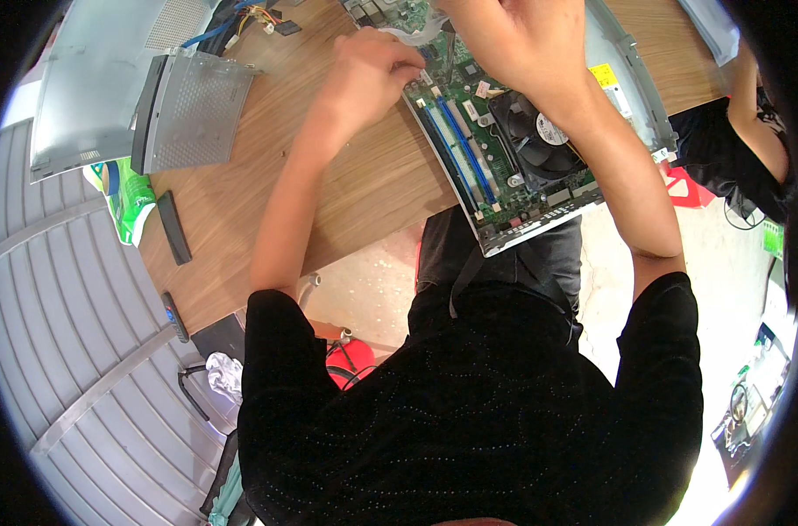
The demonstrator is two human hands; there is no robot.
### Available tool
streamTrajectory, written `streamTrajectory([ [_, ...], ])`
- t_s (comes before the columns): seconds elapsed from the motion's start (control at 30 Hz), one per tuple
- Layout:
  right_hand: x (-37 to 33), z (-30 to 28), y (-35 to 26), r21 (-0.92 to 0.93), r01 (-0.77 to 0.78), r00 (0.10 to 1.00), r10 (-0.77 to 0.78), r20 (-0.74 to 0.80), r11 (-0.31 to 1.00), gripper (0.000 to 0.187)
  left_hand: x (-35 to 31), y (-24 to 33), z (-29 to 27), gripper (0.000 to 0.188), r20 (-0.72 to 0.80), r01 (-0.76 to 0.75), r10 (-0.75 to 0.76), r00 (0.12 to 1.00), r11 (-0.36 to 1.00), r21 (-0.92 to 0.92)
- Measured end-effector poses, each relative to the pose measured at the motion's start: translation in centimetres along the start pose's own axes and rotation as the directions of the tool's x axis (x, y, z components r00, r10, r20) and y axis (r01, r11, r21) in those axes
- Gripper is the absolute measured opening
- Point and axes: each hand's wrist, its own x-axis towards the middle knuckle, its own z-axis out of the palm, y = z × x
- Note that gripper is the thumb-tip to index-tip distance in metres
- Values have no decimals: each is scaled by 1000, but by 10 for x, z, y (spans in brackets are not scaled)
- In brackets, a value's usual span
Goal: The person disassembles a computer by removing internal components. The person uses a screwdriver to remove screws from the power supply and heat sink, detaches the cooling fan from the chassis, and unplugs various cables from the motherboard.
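Observation:
An open computer case (653, 105) lies on the table in front of me, with a green motherboard (456, 74) inside it. At the left edge of the board, my left hand (368, 79) has its fingers bent together by the end of the memory slots (460, 149); what they pinch, if anything, is hidden. My right hand (526, 39) reaches over the board, its fingers cut off by the upper picture edge. A whitish, translucent strip (421, 33) runs between both hands. Below my right wrist is a black cooling fan (535, 136).
Metal case parts (193, 114) stand at the left, with loose coloured cables (254, 16) behind. On the wooden table (232, 210) lie a dark bar (174, 228), a remote control (175, 317) and a green packet (127, 202). Another person's arm (754, 123) shows at the right.

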Motion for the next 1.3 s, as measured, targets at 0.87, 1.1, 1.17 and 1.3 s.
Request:
streamTrajectory([
  [0.87,-3,-7,-5,-33,-42,990,37,-137,999,39,-14,36,-28,19,211,-98,38,977,956,278],
  [1.1,-1,-11,3,-121,93,991,-104,-85,988,40,-16,31,-28,22,232,-125,71,970,966,227],
  [1.17,-2,-12,4,-98,92,993,-99,-70,991,40,-15,28,-28,22,233,-145,92,968,964,223],
  [1.3,-1,-9,1,-80,134,989,-138,-55,988,41,-14,24,-27,22,254,-154,96,963,963,220],
])
